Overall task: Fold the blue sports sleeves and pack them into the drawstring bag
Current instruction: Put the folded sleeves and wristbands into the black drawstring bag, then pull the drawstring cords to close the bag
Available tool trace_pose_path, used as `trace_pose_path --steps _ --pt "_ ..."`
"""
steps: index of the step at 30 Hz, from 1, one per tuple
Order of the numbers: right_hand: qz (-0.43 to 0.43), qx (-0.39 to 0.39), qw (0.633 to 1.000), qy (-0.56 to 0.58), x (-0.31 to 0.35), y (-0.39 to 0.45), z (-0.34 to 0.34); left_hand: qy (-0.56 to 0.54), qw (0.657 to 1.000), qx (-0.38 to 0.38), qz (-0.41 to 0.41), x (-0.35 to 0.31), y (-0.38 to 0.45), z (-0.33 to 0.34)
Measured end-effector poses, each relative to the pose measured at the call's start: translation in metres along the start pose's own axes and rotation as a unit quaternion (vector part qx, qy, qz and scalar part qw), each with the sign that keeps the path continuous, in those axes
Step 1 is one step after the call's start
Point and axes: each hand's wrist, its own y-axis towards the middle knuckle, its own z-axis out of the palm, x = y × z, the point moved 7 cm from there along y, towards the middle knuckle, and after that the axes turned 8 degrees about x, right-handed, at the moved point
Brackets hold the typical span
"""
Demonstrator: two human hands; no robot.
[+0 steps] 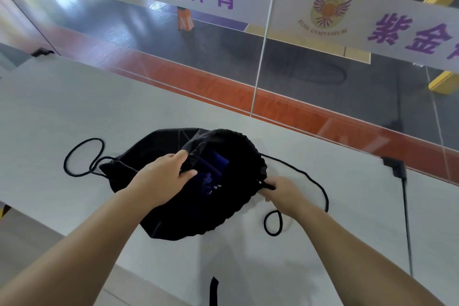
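Our left hand reaches in over the bag, thumb and fingers pinching its gathered rim and lifting the mouth wide. Our right hand, at the bag's right edge, pinches the cord where it leaves the rim. The black bag lies on the white table. Inside the mouth, the blue sleeves show, folded.

Both hands forward, fingers curled
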Motion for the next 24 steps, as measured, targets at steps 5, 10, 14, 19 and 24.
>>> trace_pose_path --steps 5,10,14,19,24 --pt "-0.020 -0.005 1.000 -0.009 0.024 -0.009 -0.010 0.040 0.999 -0.019 -0.016 0.003 -0.010 -0.012" --pt "-0.061 -0.053 0.997 -0.009 0.062 -0.029 -0.037 0.004 0.999 0.000 -0.050 0.025 -0.020 -0.023" --pt "-0.089 -0.125 0.987 -0.039 0.099 -0.053 -0.062 -0.080 0.995 -0.020 -0.055 0.036 -0.031 -0.047" --pt "-0.126 -0.215 0.967 -0.052 0.151 -0.082 -0.087 -0.147 0.985 -0.088 -0.029 0.049 -0.043 -0.098" --pt "-0.152 -0.270 0.951 -0.004 0.208 -0.119 -0.104 -0.161 0.973 -0.160 0.048 0.047 -0.062 -0.157"
